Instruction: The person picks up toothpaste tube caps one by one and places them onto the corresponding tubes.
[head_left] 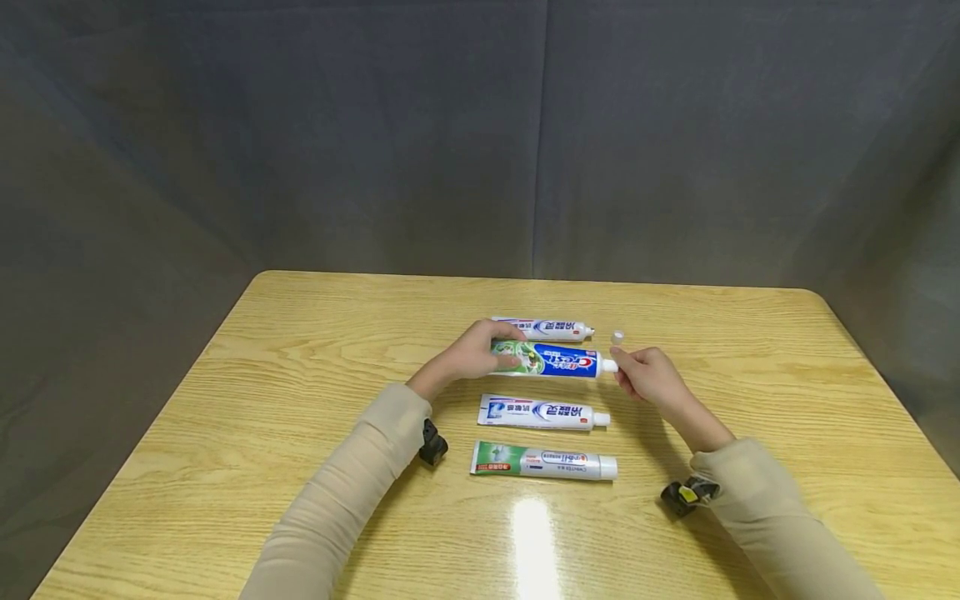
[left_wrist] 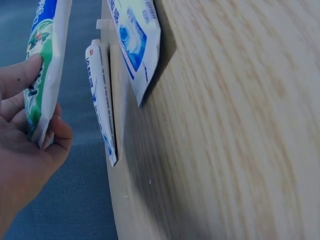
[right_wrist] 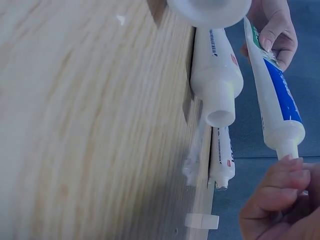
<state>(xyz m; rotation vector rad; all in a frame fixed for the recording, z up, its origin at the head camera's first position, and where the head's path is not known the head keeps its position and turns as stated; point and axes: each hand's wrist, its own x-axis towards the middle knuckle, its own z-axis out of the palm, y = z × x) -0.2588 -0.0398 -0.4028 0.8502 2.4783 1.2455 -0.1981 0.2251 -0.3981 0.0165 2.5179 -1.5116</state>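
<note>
My left hand (head_left: 480,352) grips the tail half of a blue, green and white Crest toothpaste tube (head_left: 566,361), with the thumb on its printed face. In the left wrist view that tube (left_wrist: 49,75) is raised off the table. At its other end, my right hand (head_left: 651,379) pinches the white cap (right_wrist: 286,150) between thumb and fingers. Just behind lies a white and blue toothpaste tube (head_left: 551,330) with its narrow nozzle bare. A loose white cap (head_left: 617,336) stands on the table near that nozzle, beyond the right fingertips.
Nearer on the wooden table (head_left: 300,400) lie a capped white and blue toothpaste tube (head_left: 543,413) and a capped green and silver one (head_left: 542,462), roughly parallel. A dark cloth (head_left: 420,150) hangs behind the table's far edge.
</note>
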